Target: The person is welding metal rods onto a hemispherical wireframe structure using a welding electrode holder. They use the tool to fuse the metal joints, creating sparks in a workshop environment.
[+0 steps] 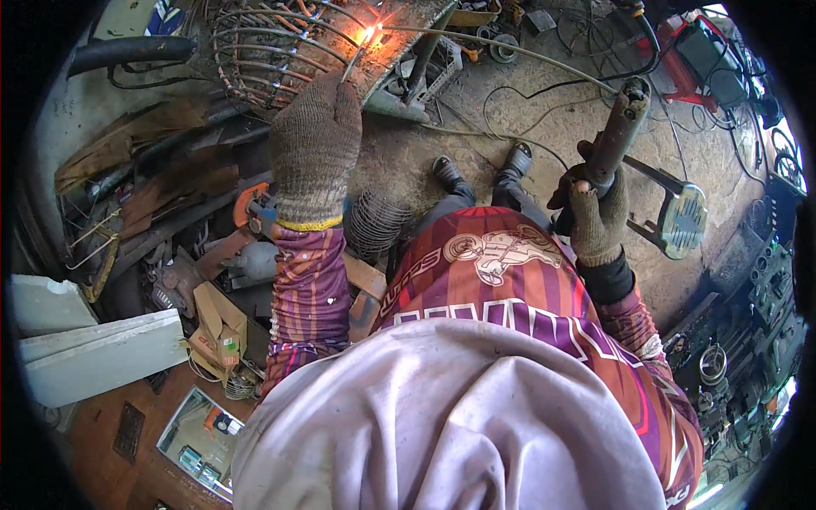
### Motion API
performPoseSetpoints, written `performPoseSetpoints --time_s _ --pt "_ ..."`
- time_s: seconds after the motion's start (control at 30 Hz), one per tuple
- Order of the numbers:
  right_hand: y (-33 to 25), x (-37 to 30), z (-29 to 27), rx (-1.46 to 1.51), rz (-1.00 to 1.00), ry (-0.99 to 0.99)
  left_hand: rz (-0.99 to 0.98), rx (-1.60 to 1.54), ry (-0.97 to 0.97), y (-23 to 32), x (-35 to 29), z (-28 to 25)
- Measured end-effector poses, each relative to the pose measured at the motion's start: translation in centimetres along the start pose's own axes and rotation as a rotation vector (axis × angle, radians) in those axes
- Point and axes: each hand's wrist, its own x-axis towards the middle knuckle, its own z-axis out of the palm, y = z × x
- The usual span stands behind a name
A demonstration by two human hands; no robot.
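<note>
The gloves (314, 151) look coarse knitted cloth, the curved rods (265, 35) dull metal, the carton (212, 316) matt cardboard.

A brown, stained tabletop (412, 14) carries a cage (263, 53) of curved rods toward its left; how much of the cage rests on it cannot be told. On the worn concrete floor (398, 160) lie loose cables (595, 42) and a wire coil (374, 225). Two dark shoes (518, 158) and a red-framed machine (712, 61) also stand on the floor.
</note>
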Motion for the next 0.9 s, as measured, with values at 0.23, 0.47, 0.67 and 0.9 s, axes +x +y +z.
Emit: performPoseSetpoints --time_s 0.23,0.47,0.67,0.9 --pt "0.6 0.2 0.0 -0.032 0.016 -0.025 -0.013 -0.025 -0.053 0.5 0.2 -0.8" --pt "0.7 0.3 0.5 -0.050 0.021 0.002 -0.063 -0.059 -0.093 0.4 0.1 -0.9" --pt "1.0 0.2 0.2 -0.076 0.025 -0.014 -0.002 -0.056 -0.037 0.3 0.1 -0.8" --pt "0.4 0.2 1.0 0.014 -0.027 -0.059 0.243 0.040 -0.359 -2.9 1.2 -2.5"
